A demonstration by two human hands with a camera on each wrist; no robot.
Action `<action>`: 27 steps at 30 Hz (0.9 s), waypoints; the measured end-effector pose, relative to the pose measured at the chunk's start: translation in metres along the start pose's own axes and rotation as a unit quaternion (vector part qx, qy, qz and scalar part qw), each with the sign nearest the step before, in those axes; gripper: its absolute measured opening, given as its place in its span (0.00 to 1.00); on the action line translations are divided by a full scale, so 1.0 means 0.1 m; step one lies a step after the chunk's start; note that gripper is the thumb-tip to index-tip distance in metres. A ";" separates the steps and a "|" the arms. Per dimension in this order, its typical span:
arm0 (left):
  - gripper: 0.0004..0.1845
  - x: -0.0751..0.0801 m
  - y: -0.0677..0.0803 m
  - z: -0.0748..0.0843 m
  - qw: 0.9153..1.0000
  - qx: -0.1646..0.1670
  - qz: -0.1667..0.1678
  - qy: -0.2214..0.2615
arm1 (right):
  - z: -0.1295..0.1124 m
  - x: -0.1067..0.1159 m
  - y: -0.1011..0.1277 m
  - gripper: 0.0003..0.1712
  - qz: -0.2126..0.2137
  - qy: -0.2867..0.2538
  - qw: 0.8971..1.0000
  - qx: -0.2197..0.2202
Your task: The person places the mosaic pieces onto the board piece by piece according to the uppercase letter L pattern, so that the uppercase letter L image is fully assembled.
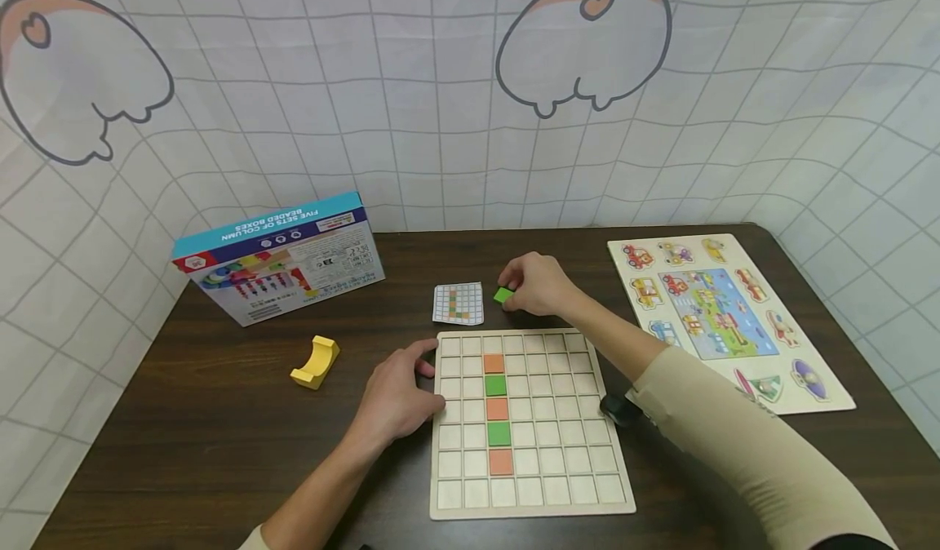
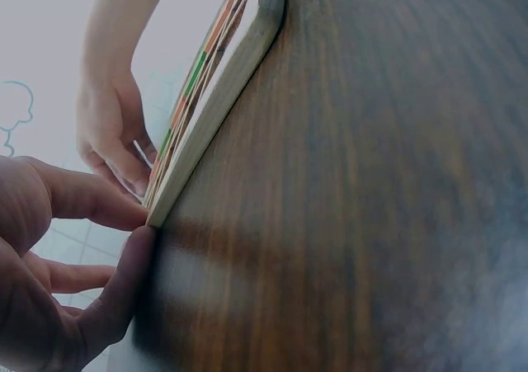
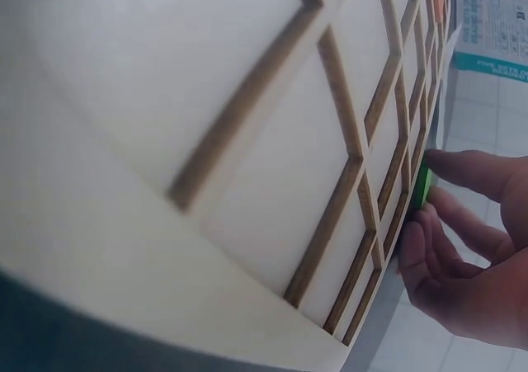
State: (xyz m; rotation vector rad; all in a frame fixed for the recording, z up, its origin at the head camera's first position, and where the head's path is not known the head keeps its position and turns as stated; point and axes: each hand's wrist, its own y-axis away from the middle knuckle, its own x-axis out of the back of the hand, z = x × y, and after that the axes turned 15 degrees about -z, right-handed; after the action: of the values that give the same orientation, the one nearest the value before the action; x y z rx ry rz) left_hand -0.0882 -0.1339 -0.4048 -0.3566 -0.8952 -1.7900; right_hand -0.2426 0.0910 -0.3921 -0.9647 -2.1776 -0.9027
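Beyond the far edge of the pale grid board (image 1: 558,491), my right hand (image 1: 542,283) pinches a small green tile (image 1: 503,294) between thumb and fingers. The right wrist view shows the same green tile (image 3: 422,184) at the fingertips, past the board's rim. My left hand (image 1: 398,393) rests along the board's left side, thumb and index finger spread and touching its edge. In the left wrist view, fingertips of the left hand (image 2: 78,248) meet the board's edge (image 2: 210,116). One column of the board holds orange tiles (image 1: 500,462) alternating with green tiles (image 1: 498,433).
A small pattern card (image 1: 458,303) lies behind the board, left of the right hand. To the left are a yellow curved block (image 1: 317,363) and a toy box (image 1: 286,258). A picture puzzle board (image 1: 734,321) lies at the right, partly under the right sleeve.
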 end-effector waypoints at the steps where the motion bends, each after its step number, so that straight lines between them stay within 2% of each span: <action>1: 0.43 0.00 0.00 0.00 1.000 -0.001 0.000 0.000 | 0.00 0.00 -0.01 0.18 -0.001 -0.001 1.000 -0.002; 27: 0.42 0.01 0.01 0.00 1.000 -0.011 0.003 -0.007 | -0.03 -0.01 -0.02 0.13 -0.002 0.006 1.000 0.008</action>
State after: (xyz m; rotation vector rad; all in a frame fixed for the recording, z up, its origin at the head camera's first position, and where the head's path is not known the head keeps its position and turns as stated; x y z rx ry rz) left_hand -0.0882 -0.1348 -0.4037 -0.3853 -0.8837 -1.7955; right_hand -0.2429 0.0876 -0.3922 -0.9453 -2.1749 -0.8900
